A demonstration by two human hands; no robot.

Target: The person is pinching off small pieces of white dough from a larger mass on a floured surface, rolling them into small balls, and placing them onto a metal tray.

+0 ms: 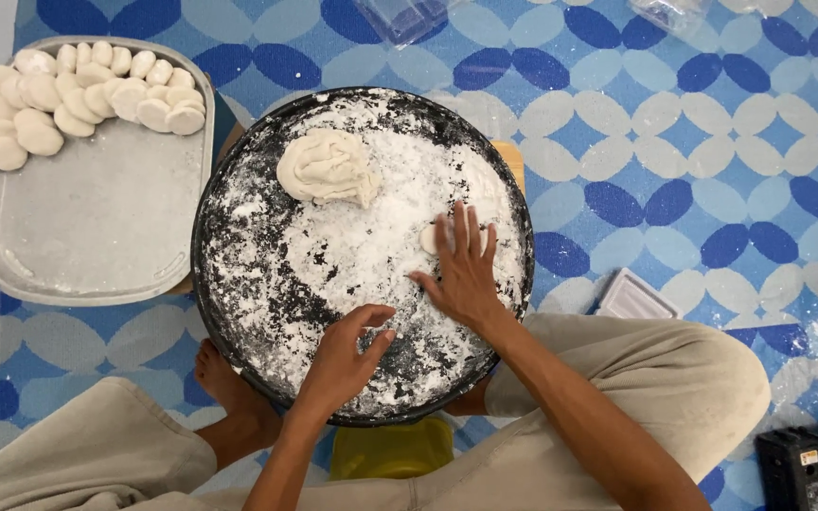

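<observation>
A rectangular metal tray (97, 227) sits to the left on the blue-and-white patterned mat (693, 142), with flattened dough discs (87, 90) stacked along its far edge. A small white lidded box (634, 298) lies on the mat to the right, a black appliance (811, 464) shows at the lower right corner, and clear plastic packaging (404, 17) lies at the top edge.

Dough disc (431, 238) half under right hand (464, 274)

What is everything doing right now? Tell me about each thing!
Right hand: flat, fingers spread, pressing a small dough piece.
Left hand: fingers curled, holding nothing, on the floury pan.
Round black pan: dusted with white flour.
Big dough lump: unshaped, lying in the pan.
Metal tray: partly filled.
Dough discs: flattened, overlapping in rows on the tray.
</observation>
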